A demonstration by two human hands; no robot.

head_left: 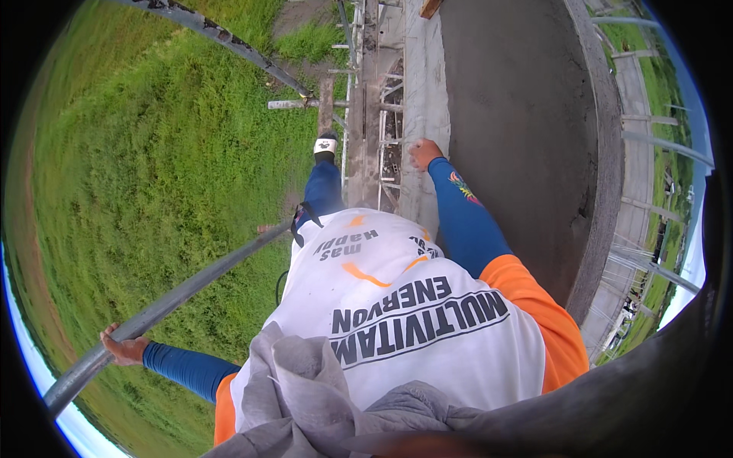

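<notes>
My left hand (124,347) is wrapped round a grey metal pipe (202,281) that slants past my left side. My right hand (424,153) rests on the pale concrete ledge (423,91), its fingers curled under. Whether anything is inside those fingers is hidden. Beside that hand, to the right, lies a long dark grey slab of smooth concrete or mortar (523,137). One foot in a white-topped shoe or sandal (325,143) stands on a narrow wooden plank (326,107).
Weathered scaffold boards (371,114) run ahead between the plank and the ledge. Another metal pipe (229,44) crosses at the upper left. Tall grass (160,160) lies far below on the left. A raised concrete edge (608,153) borders the slab, with more scaffold poles (668,145) beyond.
</notes>
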